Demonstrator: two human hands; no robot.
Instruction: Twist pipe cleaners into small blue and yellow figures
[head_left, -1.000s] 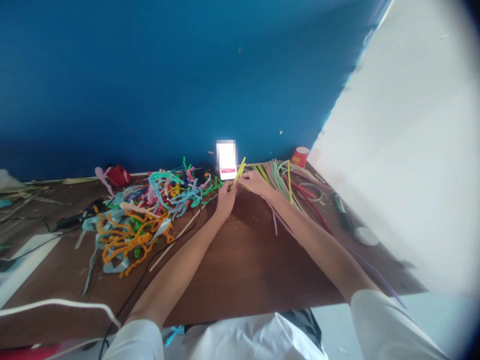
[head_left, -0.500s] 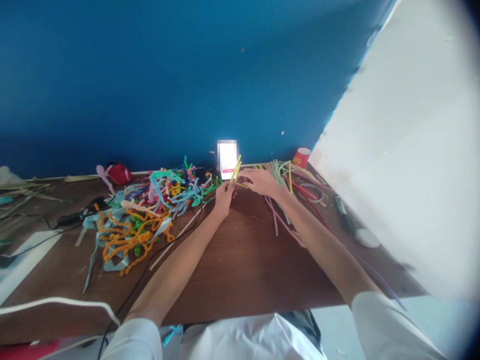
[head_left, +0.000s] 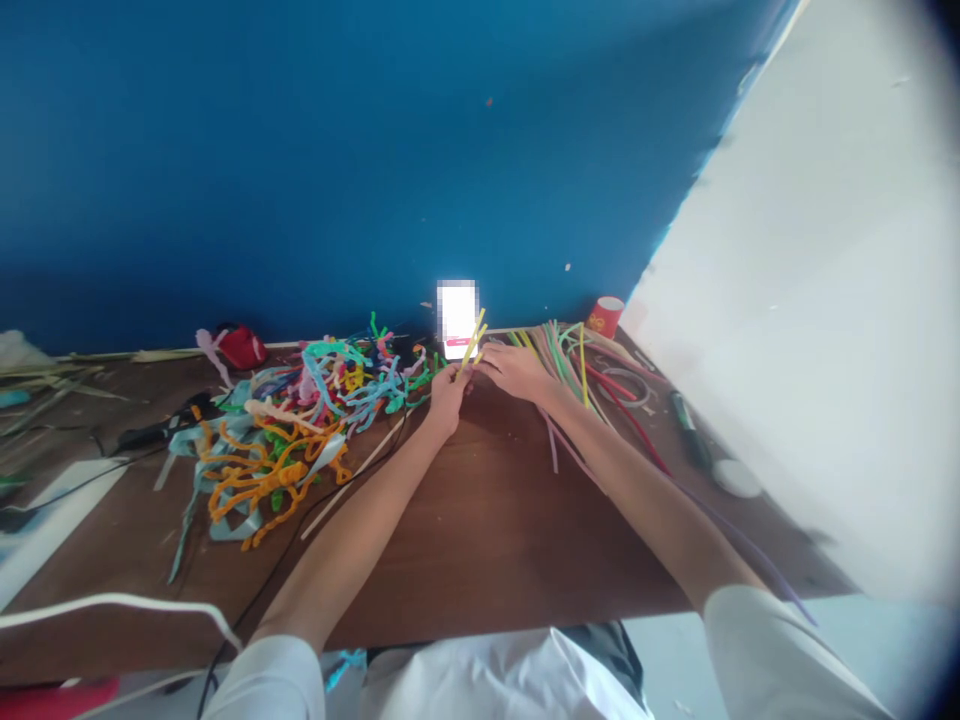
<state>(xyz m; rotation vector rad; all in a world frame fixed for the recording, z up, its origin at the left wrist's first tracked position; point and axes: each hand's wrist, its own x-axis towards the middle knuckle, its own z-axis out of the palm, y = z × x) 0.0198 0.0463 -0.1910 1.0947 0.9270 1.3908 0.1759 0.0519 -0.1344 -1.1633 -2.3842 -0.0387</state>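
Yellow pipe cleaners (head_left: 472, 345) stick up from between the fingers of my left hand (head_left: 447, 395), their two upper ends pointing up and slightly right. My right hand (head_left: 517, 370) meets them from the right, its fingertips closed on the yellow strands close to my left fingers. Where the strands cross inside the fingers is hidden. Right behind the hands, a lit phone (head_left: 460, 350) leans against the blue wall, its screen partly blurred out. Loose straight pipe cleaners (head_left: 559, 345) in green, yellow, pink and other colours lie beyond my right wrist.
A tangled heap of bent pipe cleaners (head_left: 285, 470) covers the table's left part, with a black cable (head_left: 315, 500) beside it. On the right are a red paper cup (head_left: 605, 317), a dark green marker-like object (head_left: 690, 430) and a white disc (head_left: 736, 478). A white panel (head_left: 840, 300) rises there.
My right fingers have drawn in closer to my left hand, and the yellow piece that bent out to the right below them now points upward. The view has shifted very slightly.
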